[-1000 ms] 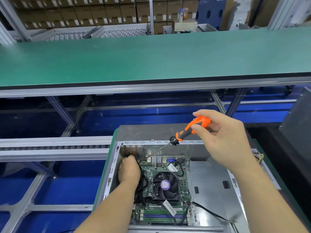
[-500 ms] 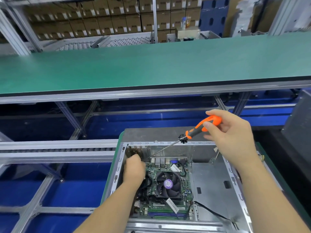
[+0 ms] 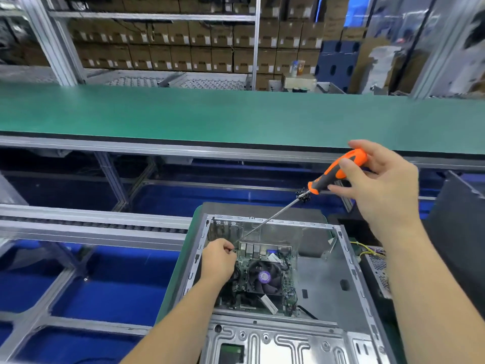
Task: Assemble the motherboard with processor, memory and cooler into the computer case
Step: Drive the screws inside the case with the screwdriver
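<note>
Since the earlier frames, the right hand [image 3: 380,185] has been raised and carried rightward with the screwdriver [image 3: 338,172], while the left hand [image 3: 219,261] has been kept at the motherboard's far left corner. The grip of the right hand is clamped on the orange-and-black handle, fingers and thumb curled round it; the shaft is slanted down-left, its tip brought beside the left fingertips. The left hand's grip is closed together in a pinch at that corner; what is pinched is too small to be told.

The motherboard [image 3: 286,292] is seated inside the open computer case [image 3: 328,274], in its left half, with the cooler [image 3: 263,278] fixed on top. A purple round label is carried on the fan hub, and a white sticker lies on the board's near edge; no writing on either can be read. The case rests on the green tabletop [image 3: 183,269]. A longer green bench [image 3: 210,114] runs beyond, and stacked cardboard boxes [image 3: 183,48] with white labels, unreadable, are ranged behind it. The board's left edge is covered by the left forearm.
</note>
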